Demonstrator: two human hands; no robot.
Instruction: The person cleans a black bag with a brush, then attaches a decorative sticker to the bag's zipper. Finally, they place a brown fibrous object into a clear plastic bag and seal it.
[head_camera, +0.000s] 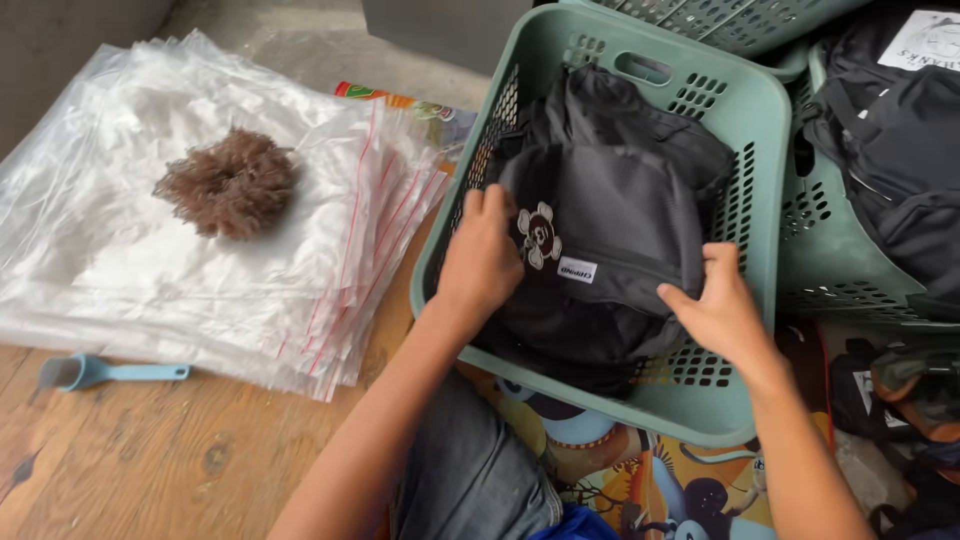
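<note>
Both hands on a black backpack in a green laundry basket.
Left to right: stack of clear zip bags (200, 250) on wooden floor; left hand (480, 260) fingers pressed flat on the black backpack (610, 230), right hand (720, 310) fingers pinching its lower edge inside the green basket (740, 110). Soft, light, floppy fabric; likely best gripped at both sides.

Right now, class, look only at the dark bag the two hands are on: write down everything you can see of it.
The dark bag is black or charcoal woven fabric, soft and slumped, lying on top of other dark fabric inside the green slotted basket. Its front shows a white flower-like emblem and a small white label. Folds and a seam cross its upper part; no strap is clearly seen. The left hand rests on its left edge beside the emblem, and the right hand grips its lower right edge.
</note>
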